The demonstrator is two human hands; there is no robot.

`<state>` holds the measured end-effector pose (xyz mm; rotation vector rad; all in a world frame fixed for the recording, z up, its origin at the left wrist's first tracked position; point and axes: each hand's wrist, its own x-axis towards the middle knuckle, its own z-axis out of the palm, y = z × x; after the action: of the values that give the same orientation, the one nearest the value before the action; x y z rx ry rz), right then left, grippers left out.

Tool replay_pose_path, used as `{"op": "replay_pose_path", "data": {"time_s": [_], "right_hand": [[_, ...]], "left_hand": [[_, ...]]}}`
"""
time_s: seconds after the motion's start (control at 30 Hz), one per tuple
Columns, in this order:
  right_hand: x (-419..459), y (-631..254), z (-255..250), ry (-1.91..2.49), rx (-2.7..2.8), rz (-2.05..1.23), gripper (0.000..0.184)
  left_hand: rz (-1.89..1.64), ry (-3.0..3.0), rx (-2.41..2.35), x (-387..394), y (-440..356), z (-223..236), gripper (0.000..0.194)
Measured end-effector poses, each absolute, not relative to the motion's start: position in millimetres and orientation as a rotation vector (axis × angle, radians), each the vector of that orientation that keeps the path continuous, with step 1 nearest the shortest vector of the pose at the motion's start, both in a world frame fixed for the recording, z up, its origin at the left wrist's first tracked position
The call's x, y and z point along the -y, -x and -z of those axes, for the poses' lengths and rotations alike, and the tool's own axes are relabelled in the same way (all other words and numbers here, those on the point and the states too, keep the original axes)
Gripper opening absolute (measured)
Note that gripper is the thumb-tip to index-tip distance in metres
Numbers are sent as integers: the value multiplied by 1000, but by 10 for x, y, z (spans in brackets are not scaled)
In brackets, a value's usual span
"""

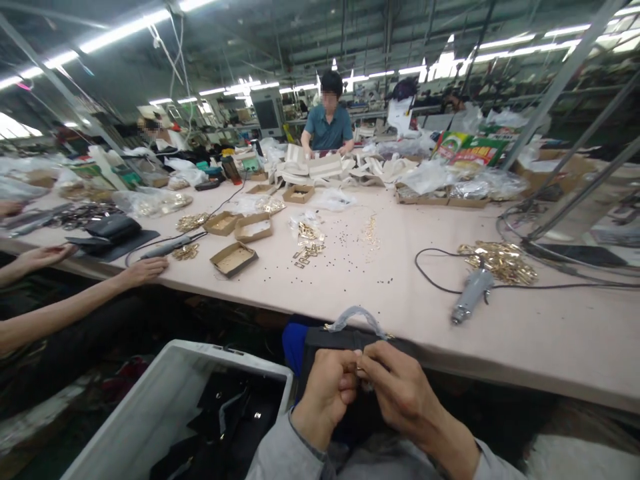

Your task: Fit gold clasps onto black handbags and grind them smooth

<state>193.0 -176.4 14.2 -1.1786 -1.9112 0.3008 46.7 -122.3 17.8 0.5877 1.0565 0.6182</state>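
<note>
A black handbag (325, 338) is at the table's front edge in front of me, its arched handle (357, 312) in a pale wrap with gold-coloured fittings at both ends. My left hand (327, 383) is closed over the near side of the bag, thumb and finger pinched together. Against its fingertips, my right hand (400, 383) is closed in a pinch as well. Something small and shiny shows between the fingertips, too small and covered to name. The fingers hide much of the bag.
An electric screwdriver (473, 293) lies at right beside a pile of gold-coloured metal pieces (503, 261). Small cardboard trays (234, 259) and loose hardware (309, 253) are mid-table. Lower left stands a white bin (150, 393) of black bags. Co-worker's hands (147, 269) are at left; another person (329, 123) sits opposite.
</note>
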Motion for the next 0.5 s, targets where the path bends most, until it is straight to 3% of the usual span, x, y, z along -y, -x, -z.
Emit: {"op": "replay_pose_path", "data": {"time_s": [0.2, 0.5], "right_hand": [[1262, -2120, -594, 1296, 1670, -722, 17], [949, -2217, -410, 1270, 1442, -1186, 27]], "left_hand": [[-1091, -1232, -1280, 1228, -409, -420, 25], [-1080, -1124, -1046, 799, -543, -328, 12]]}}
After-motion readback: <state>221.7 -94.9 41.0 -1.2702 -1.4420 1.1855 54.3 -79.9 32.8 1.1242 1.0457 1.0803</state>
